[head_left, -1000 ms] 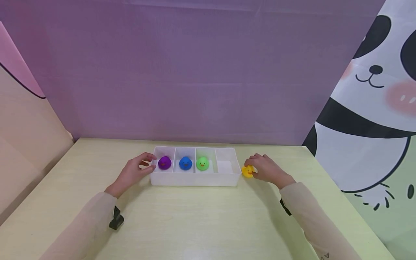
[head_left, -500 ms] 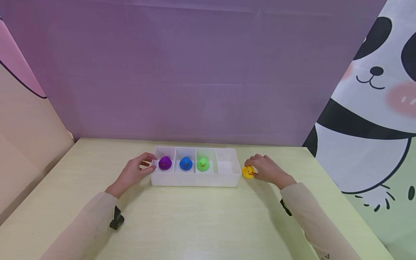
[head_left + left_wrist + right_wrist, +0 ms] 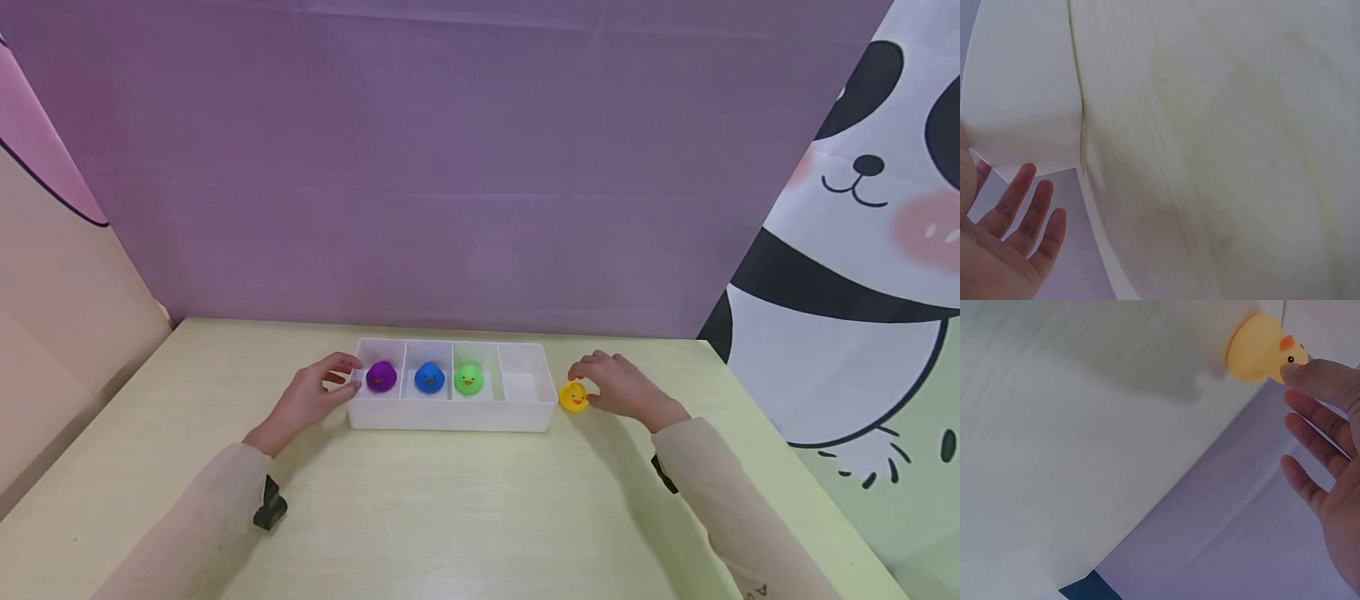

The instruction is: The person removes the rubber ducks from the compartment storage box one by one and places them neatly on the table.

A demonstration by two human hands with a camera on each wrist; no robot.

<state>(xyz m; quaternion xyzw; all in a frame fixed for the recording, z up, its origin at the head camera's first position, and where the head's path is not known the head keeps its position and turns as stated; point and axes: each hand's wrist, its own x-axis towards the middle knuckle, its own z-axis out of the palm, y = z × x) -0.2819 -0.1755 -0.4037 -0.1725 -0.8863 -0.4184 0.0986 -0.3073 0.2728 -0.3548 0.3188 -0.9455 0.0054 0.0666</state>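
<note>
A white box (image 3: pixel 450 415) with several compartments stands on the table, one toy duck in each of its three left compartments: purple (image 3: pixel 381 377), blue (image 3: pixel 430 377) and light green (image 3: pixel 468 378). The rightmost compartment holds nothing. My left hand (image 3: pixel 309 400) touches the box's left end with thumb and fingertips; the left wrist view shows its other fingers (image 3: pixel 1034 215) loosely extended by the box corner. Just right of the box, a yellow toy duck (image 3: pixel 573 397) is pinched by my right hand (image 3: pixel 618 389). In the right wrist view, the thumb (image 3: pixel 1329 381) lies against the duck's head.
The pale wooden table (image 3: pixel 450 517) ends at a purple backdrop (image 3: pixel 450 167) behind the box. A panda-printed cloth (image 3: pixel 847 350) hangs at the right, and a light panel (image 3: pixel 60 333) borders the left side.
My right hand has shifted slightly up and right, and more of the yellow duck shows. The left hand, the box and the three ducks in it stay in place.
</note>
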